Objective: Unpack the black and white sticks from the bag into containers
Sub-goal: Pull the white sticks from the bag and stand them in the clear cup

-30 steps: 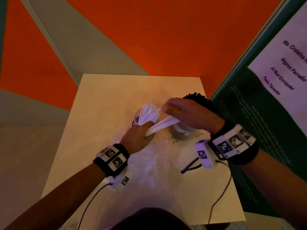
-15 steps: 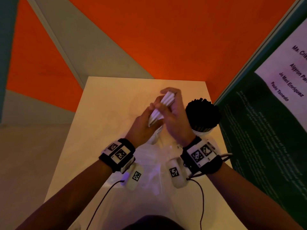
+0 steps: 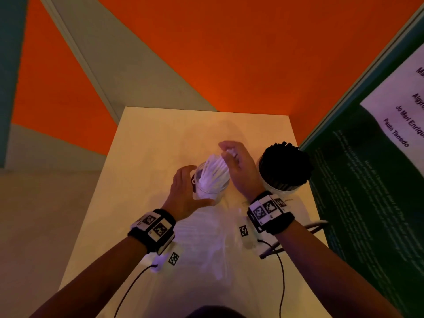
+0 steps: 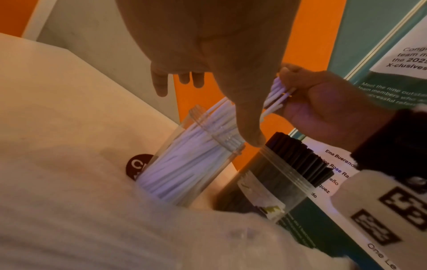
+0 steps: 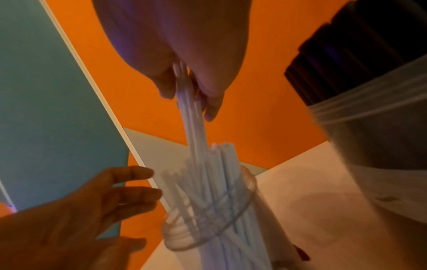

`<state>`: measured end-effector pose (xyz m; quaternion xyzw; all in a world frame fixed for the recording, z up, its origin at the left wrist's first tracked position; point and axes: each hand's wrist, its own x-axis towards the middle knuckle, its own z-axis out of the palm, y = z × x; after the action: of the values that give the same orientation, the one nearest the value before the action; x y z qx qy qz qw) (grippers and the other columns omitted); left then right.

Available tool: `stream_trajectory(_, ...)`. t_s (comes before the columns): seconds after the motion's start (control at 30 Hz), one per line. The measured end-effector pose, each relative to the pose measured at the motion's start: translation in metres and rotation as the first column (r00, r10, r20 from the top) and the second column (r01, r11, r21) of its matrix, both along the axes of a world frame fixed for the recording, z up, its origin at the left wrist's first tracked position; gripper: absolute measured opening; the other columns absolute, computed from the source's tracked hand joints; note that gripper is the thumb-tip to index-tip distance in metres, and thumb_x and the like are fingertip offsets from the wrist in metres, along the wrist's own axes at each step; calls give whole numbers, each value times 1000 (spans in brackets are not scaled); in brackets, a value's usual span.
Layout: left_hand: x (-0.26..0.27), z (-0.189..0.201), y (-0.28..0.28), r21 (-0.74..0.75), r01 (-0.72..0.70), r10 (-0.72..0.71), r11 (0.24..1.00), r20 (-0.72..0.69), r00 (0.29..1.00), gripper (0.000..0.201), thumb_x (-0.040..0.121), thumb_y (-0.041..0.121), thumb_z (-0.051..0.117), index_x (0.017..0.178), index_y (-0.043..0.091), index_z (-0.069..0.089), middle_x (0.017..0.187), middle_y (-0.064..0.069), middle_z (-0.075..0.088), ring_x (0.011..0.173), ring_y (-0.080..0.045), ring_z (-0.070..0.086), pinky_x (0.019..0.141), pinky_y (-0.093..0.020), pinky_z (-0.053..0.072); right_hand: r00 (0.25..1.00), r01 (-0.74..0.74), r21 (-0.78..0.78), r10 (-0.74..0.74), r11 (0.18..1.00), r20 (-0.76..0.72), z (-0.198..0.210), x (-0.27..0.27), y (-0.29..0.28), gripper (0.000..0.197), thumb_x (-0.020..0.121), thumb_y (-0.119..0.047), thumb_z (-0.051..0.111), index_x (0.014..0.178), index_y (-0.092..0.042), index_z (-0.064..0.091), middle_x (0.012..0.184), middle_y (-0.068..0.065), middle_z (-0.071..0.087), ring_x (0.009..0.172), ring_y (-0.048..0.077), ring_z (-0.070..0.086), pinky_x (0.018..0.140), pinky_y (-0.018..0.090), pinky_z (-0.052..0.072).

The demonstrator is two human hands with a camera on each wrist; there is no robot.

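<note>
A clear jar (image 3: pixel 212 180) near the middle of the table holds several white sticks (image 4: pixel 184 164). My right hand (image 3: pixel 229 154) is above the jar and pinches the top ends of a small bundle of white sticks (image 5: pixel 191 118). The bundle's lower ends are inside the jar (image 5: pixel 208 210). My left hand (image 3: pixel 187 182) is spread beside the jar's left side, fingers straight, holding nothing. A second clear jar (image 3: pixel 284 187) to the right is full of black sticks (image 3: pixel 284 164). The crumpled clear plastic bag (image 3: pixel 206 237) lies on the table between my wrists.
The pale table (image 3: pixel 149 145) ends close behind the jars, against an orange wall (image 3: pixel 229 53). A dark green poster board (image 3: pixel 367 191) stands right beside the black-stick jar. Wrist-camera cables (image 3: pixel 282 271) trail over the table's near right part.
Both hands held the white bundle above the table. Now its lower ends are in the jar, held by my right hand. My left hand has let go and moved beside the jar.
</note>
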<state>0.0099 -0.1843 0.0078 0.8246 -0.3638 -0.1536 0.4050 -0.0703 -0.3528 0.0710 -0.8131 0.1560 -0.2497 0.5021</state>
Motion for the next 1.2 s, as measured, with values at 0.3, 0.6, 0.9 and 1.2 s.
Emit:
stream_trajectory(0.3, -41, -11, 19, 209, 144, -170, 967, 110, 979, 59, 71, 75, 54, 91, 20, 47, 89, 9, 43, 80, -13, 39, 70, -25, 31, 995, 85, -155, -92, 984, -38, -19, -56, -10, 27, 78, 19, 46, 85, 0, 62, 90, 12, 61, 84, 10, 54, 76, 20, 42)
stream_trajectory(0.6, -90, -19, -4, 555, 349, -387, 755, -53, 921, 62, 80, 67, 54, 115, 17, 39, 109, 2, 47, 94, -22, 51, 77, -36, 42, 993, 47, -32, -50, 998, -111, -29, -121, 7, 43, 82, 22, 44, 118, 4, 57, 118, 13, 60, 104, 17, 60, 89, 20, 49)
stream_trajectory(0.9, -74, 4, 14, 323, 336, -283, 885, -202, 938, 17, 89, 27, 60, 87, 13, 50, 87, -3, 60, 76, -24, 57, 68, -33, 45, 574, -471, 48, 348, 881, -741, -69, -115, 42, 30, 86, 1, 48, 99, -10, 72, 106, 5, 69, 94, 11, 61, 85, 20, 42)
stream_trajectory(1.2, -76, 23, 34, 150, 304, -271, 941, -209, 940, 15, 91, 20, 61, 90, 6, 54, 88, -6, 61, 69, -11, 53, 65, -15, 48, 529, -453, -164, 116, 876, -840, -105, -81, 102, 32, 100, -7, 36, 127, 3, 50, 126, 21, 57, 116, 34, 55, 98, 40, 43)
